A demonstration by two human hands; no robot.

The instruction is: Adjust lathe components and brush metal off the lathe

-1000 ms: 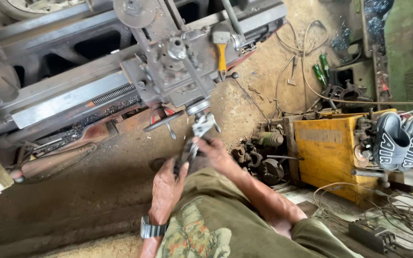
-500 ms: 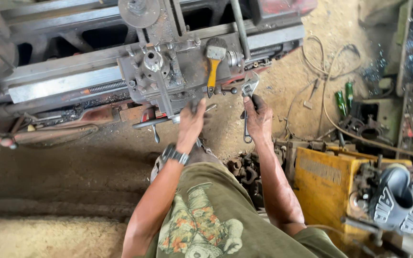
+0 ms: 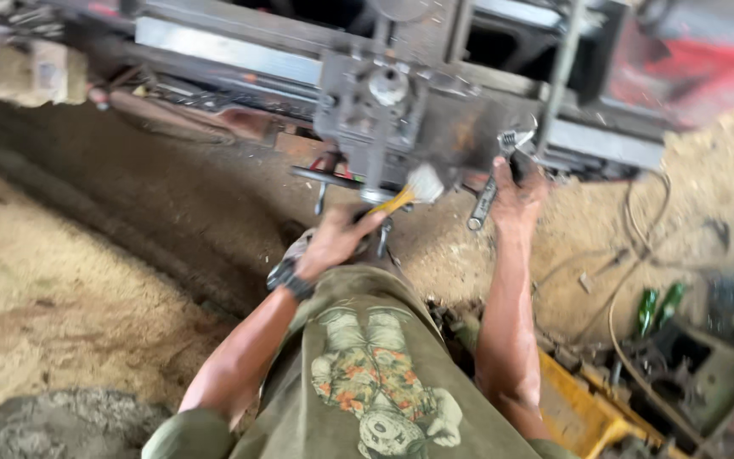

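Gripping one yellow-handled brush (image 3: 409, 192), left hand (image 3: 333, 242); right hand (image 3: 516, 191) clenched on one adjustable wrench (image 3: 493, 183), beside one grey machine (image 3: 384, 110).

I see a floor (image 3: 87, 280) of packed sandy dirt, daylit. A grey steel machine frame (image 3: 239, 38) spans the top. A yellow metal box (image 3: 588, 416) sits lower right, with loose cables (image 3: 630, 280) and green bottles (image 3: 657, 308) nearby.
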